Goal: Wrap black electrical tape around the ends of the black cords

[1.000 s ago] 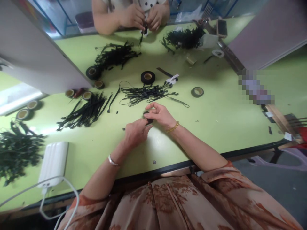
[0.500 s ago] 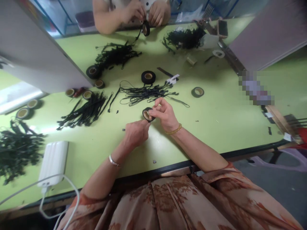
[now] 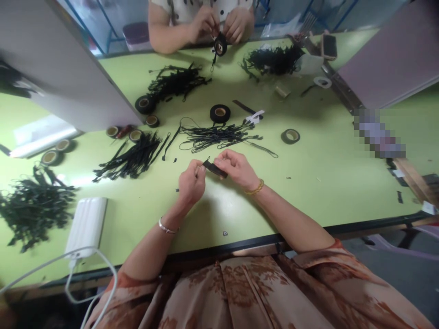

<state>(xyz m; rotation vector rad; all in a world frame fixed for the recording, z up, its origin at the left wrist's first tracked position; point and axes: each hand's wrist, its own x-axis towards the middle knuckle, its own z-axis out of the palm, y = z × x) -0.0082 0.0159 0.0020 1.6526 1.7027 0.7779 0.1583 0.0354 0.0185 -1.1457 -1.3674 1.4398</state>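
My right hand (image 3: 239,172) grips a roll of black tape (image 3: 219,172), turned nearly edge-on. Thumb and fingers of my left hand (image 3: 192,182) are pinched on a thin black cable, mostly hidden, whose small loop (image 3: 207,159) pokes up beside the tape. A strip of black tape seems to join the cable and the roll between both hands. Just beyond them lies a loose bundle of looped black cables (image 3: 219,135), and behind that a larger tape roll (image 3: 220,113) rests flat on the green table.
Taped cables (image 3: 132,155) lie to the left, near a white power bank (image 3: 86,227) with a cord. Another tape roll (image 3: 290,135) sits to the right. Grey panels (image 3: 85,68) stand at both sides. Across the table, a person's hands (image 3: 222,25) hold another tape roll.
The tape roll has tipped from showing its open core to nearly edge-on. My left hand has turned upward, and the small cable loop now shows. The whole view has shifted slightly.
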